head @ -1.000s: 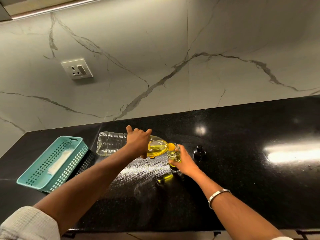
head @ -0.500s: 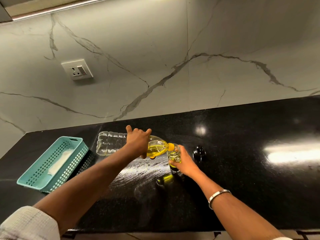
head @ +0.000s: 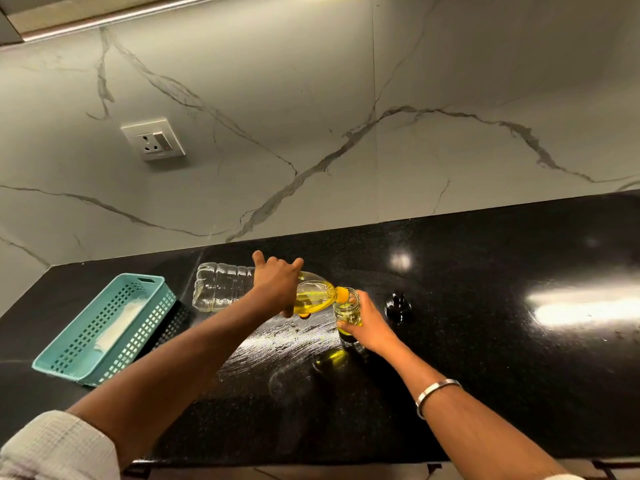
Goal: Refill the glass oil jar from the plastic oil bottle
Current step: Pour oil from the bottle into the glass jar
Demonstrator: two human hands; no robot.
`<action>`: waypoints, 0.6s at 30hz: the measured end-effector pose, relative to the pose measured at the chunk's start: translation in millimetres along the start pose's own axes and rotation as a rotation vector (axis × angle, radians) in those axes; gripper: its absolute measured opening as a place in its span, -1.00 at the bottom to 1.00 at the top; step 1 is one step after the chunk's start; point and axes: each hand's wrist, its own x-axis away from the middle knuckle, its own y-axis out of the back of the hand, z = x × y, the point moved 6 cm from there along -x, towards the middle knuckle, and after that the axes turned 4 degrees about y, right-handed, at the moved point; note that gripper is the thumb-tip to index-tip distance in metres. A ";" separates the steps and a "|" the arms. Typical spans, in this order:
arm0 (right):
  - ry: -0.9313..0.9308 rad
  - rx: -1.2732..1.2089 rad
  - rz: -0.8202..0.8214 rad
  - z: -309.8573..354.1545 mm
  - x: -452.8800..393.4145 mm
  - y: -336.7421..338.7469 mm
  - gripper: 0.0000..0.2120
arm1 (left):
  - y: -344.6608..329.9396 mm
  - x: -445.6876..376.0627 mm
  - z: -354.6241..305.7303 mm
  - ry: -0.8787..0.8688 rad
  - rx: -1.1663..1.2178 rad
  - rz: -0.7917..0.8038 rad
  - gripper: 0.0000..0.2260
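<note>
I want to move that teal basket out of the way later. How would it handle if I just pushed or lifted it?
The teal basket looks like thin perforated plastic, so probably light and a little flexible. It holds only something flat and white, which should add little weight. On the polished black counter it would likely slide easily; its low, wide shape makes tipping unlikely.

The left hand (head: 277,284) grips the plastic oil bottle (head: 242,289), tipped on its side, its orange neck at the mouth of the glass jar (head: 347,308). The right hand (head: 369,325) holds the jar on the black counter (head: 485,341). A black lid (head: 398,306) lies just right of it, a teal basket (head: 104,327) far left.
</note>
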 end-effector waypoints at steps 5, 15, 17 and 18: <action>-0.006 -0.008 0.002 -0.2 0.1 -0.3 -0.34 | 0.7 0.9 0.2 -0.001 0.004 -0.003 -0.17; -0.003 -0.002 0.003 2.6 2.1 0.7 -0.35 | 1.6 0.6 0.0 0.000 -0.003 -0.006 -0.16; -0.002 -0.005 0.002 3.3 2.3 1.0 -0.35 | 1.9 0.9 -0.2 0.000 -0.002 -0.006 -0.16; -0.003 -0.010 0.003 3.3 2.4 1.0 -0.35 | 2.2 1.0 -0.1 0.001 -0.003 -0.006 -0.16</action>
